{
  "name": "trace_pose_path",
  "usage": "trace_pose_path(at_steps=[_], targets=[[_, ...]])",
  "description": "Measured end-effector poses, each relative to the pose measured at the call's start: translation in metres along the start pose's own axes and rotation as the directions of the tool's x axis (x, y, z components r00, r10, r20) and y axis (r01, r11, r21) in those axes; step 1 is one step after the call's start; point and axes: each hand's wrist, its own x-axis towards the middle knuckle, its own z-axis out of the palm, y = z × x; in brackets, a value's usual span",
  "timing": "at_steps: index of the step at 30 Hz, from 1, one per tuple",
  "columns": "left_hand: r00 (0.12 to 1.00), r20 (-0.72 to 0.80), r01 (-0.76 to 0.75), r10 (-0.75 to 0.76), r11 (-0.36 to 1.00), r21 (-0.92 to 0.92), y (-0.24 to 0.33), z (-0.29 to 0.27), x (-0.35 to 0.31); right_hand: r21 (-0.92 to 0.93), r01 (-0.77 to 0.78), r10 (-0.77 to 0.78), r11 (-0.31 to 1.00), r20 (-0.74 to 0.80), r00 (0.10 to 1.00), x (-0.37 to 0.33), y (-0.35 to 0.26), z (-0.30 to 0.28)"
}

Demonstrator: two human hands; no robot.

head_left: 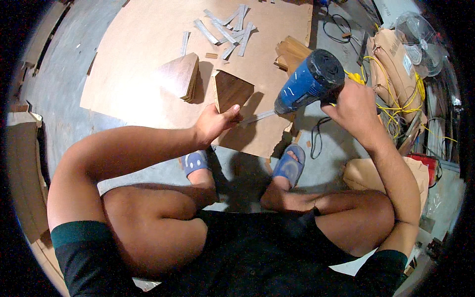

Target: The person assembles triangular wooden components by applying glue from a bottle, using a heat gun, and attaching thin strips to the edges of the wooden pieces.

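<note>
My left hand [216, 122] is closed on a brown wood-grain board piece [233, 90], holding it tilted up with its pale cut edge facing left. In my right hand [355, 105] is a blue heat gun [303, 85] with a black round back end, its nozzle pointing down and left. A thin grey strip [260, 117] runs between the nozzle and my left fingers; whether those fingers grip it I cannot tell. Left of the held piece, a stack of similar boards [179, 74] lies on the brown sheet [123, 59]. Several loose grey strips [225, 32] are scattered farther off.
More wooden pieces [292, 52] lie behind the heat gun. To the right are brown paper sacks [388, 64], a yellow cable [396, 110], a clear-bladed fan [420, 44] and a red box [429, 166]. A black cord [316, 136] loops on the grey floor near my sandalled feet.
</note>
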Motion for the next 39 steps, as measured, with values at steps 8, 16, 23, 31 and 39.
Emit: trace_pose_path(at_steps=[8, 16, 23, 31, 39], targets=[[0.994, -0.041, -0.099, 0.099, 0.995, -0.022, -0.003, 0.0, 0.004, -0.008, -0.067, 0.067, 0.998, 0.006, 0.998, -0.002, 0.01, 0.009], [0.991, -0.093, -0.084, 0.091, 0.993, 0.08, 0.0, -0.005, 0.007, 0.009, -0.04, 0.04, 0.999, 0.005, 0.999, -0.002, 0.008, 0.009], [0.993, -0.088, -0.073, 0.077, 0.996, 0.047, 0.005, -0.004, 0.005, 0.003, 0.014, -0.014, 1.0, 0.03, 0.999, -0.002, 0.006, 0.008], [0.989, -0.095, -0.1, 0.109, 0.99, 0.098, 0.009, -0.001, 0.004, -0.028, 0.04, -0.039, 0.999, 0.022, 0.999, 0.001, 0.008, 0.007], [0.988, -0.124, -0.077, 0.089, 0.992, 0.1, 0.004, -0.006, 0.006, -0.002, 0.049, -0.049, 0.999, -0.014, 0.999, 0.004, 0.001, 0.009]])
